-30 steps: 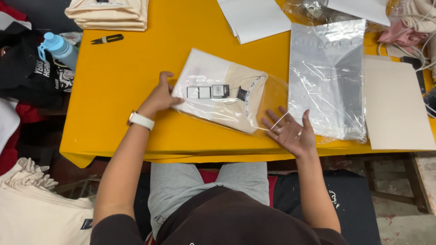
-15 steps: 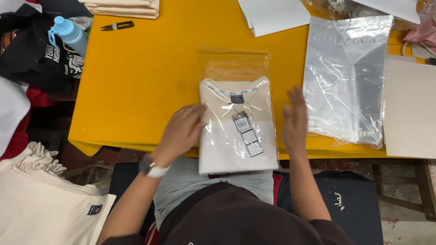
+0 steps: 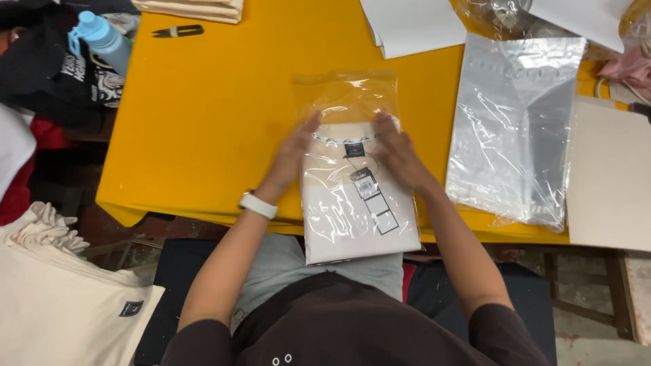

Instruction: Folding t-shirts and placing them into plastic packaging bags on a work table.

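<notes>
Both forearms reach forward from the near edge of the yellow table [image 3: 203,115]; the left hand [image 3: 293,154] lies with fingers stretched and slightly blurred along the left side of the clear bag [image 3: 356,169], the right hand [image 3: 400,156] mirrors it on the right side; neither hand is closed around anything, both rest flat and open against the plastic; a white watch [image 3: 258,205] sits on the left wrist. The bag holds a folded cream shirt [image 3: 359,217] with a hang tag [image 3: 373,193] on top; its lower end overhangs the near edge toward the lap, its empty flap points toward the far edge. A stack of empty clear bags [image 3: 515,135] lies near the right edge; white sheets [image 3: 413,24] rest at the far edge; a blue bottle [image 3: 102,37] stands beyond the far left corner.
</notes>
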